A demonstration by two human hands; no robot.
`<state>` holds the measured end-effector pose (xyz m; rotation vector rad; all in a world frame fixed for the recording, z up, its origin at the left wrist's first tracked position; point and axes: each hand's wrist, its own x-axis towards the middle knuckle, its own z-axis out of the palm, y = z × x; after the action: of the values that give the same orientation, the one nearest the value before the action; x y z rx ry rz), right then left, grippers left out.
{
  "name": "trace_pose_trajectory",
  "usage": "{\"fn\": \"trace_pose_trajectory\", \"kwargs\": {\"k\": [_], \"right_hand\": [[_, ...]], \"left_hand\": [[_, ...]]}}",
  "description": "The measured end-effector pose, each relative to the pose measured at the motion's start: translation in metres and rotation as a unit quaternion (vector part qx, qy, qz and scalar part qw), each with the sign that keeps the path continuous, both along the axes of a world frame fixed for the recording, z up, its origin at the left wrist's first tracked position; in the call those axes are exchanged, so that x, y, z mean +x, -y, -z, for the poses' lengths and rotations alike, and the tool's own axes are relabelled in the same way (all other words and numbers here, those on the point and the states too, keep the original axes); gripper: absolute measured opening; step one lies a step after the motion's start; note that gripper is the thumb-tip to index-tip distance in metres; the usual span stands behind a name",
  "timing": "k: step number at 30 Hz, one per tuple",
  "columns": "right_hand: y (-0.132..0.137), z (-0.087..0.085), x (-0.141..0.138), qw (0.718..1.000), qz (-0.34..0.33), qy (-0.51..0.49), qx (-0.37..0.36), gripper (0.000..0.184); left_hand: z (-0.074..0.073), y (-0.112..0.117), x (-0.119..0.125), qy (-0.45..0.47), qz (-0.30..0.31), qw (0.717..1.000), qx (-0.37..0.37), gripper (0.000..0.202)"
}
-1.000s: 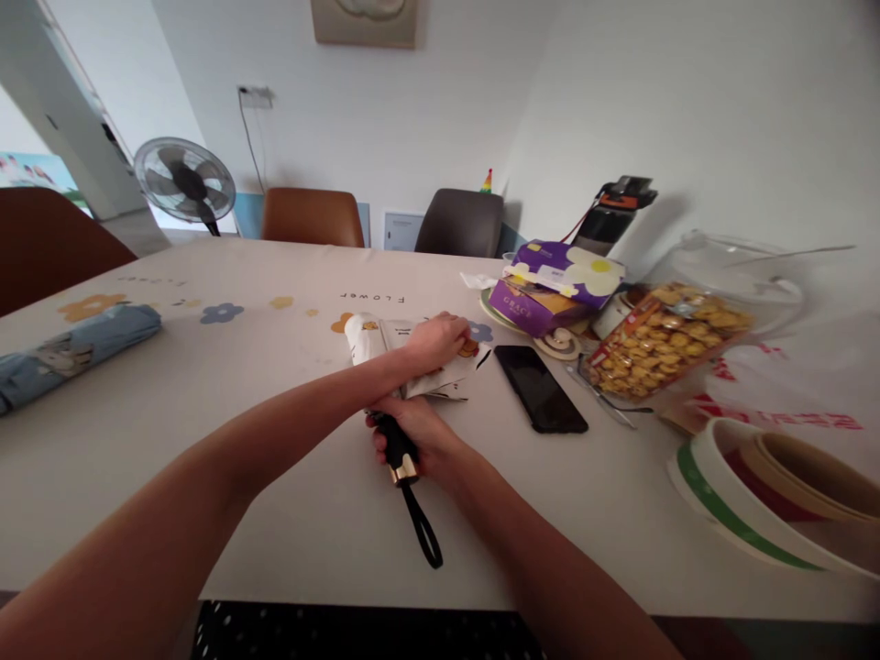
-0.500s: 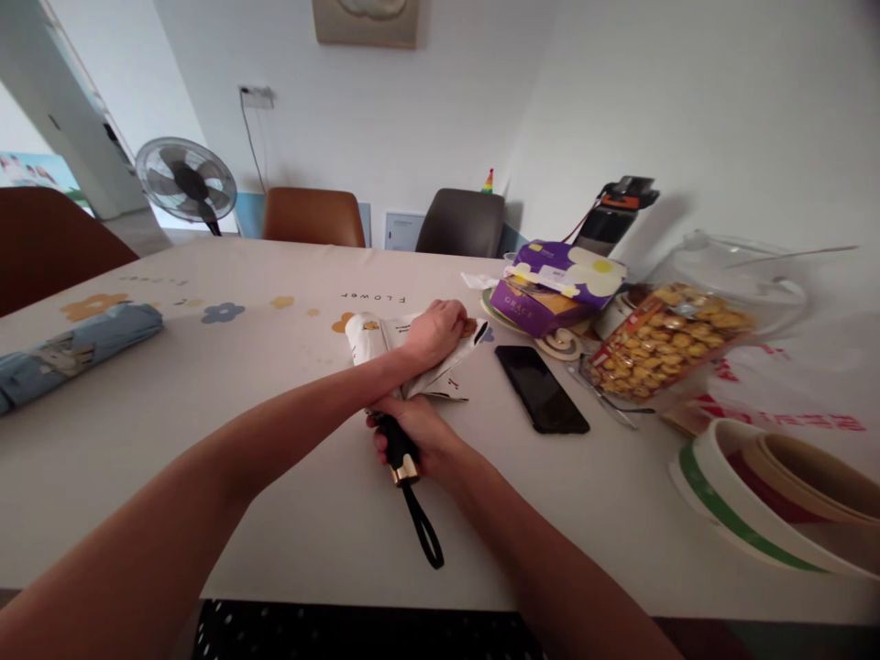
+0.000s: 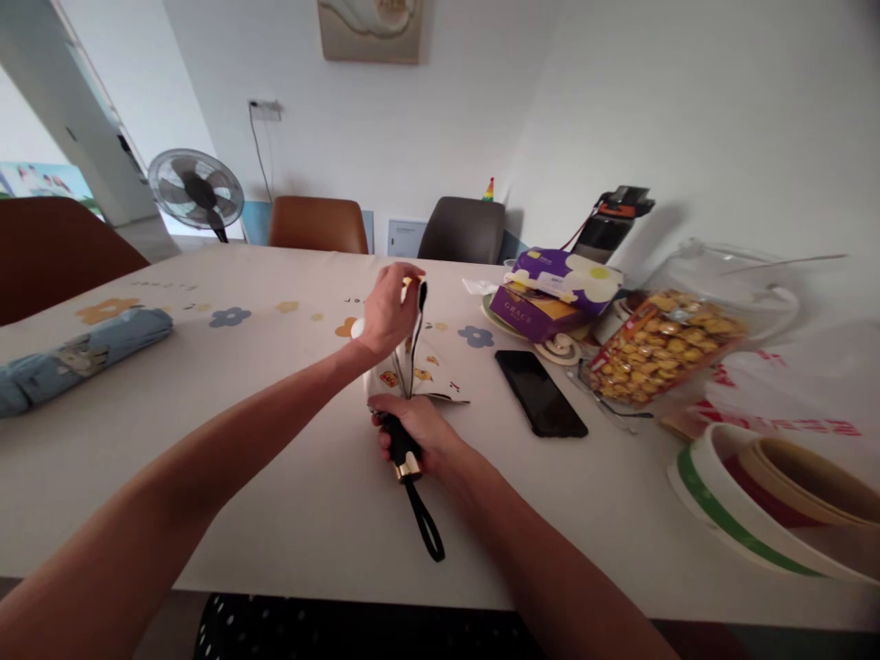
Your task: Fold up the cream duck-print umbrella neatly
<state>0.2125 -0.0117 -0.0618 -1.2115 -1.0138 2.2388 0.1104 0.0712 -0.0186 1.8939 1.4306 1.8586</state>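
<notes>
A folding umbrella [image 3: 386,380] with white printed fabric lies in the middle of the table, its black handle and wrist strap toward me. My right hand [image 3: 419,426] is wrapped round the handle and the bottom of the fabric. Farther up, my left hand [image 3: 391,310] pinches a dark-edged fold of the canopy and holds it raised. Another fold spreads loose to the right, just above my right hand. Part of the umbrella's far end is hidden behind my left hand.
On the left lies a rolled blue umbrella [image 3: 86,356]. To the right are a black phone [image 3: 541,394], glasses [image 3: 609,403], a purple tissue box [image 3: 543,298], a clear snack jar [image 3: 670,344], a plastic bag [image 3: 797,385] and stacked bowls [image 3: 729,504]. Chairs and a fan [image 3: 197,191] stand beyond.
My left hand has moved left and up, lifting the fabric fold off the right side. My right hand keeps its hold on the handle. The view has tilted slightly upward.
</notes>
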Motion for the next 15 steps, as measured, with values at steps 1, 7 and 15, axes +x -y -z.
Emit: {"fn": "trace_pose_trajectory", "kwargs": {"k": [1, 7, 15], "right_hand": [[0.000, 0.000, 0.000, 1.000, 0.004, -0.002, 0.000, 0.015], [0.000, -0.003, -0.001, 1.000, 0.002, 0.011, -0.030, 0.012], [-0.003, 0.000, 0.003, 1.000, -0.002, 0.028, 0.014, 0.021]], "left_hand": [[-0.002, 0.005, -0.009, 0.004, -0.005, 1.000, 0.003, 0.017], [0.002, 0.041, -0.064, -0.001, -0.067, 0.998, 0.006, 0.014], [0.034, 0.082, -0.105, 0.013, -0.097, 0.995, -0.032, 0.023]]}}
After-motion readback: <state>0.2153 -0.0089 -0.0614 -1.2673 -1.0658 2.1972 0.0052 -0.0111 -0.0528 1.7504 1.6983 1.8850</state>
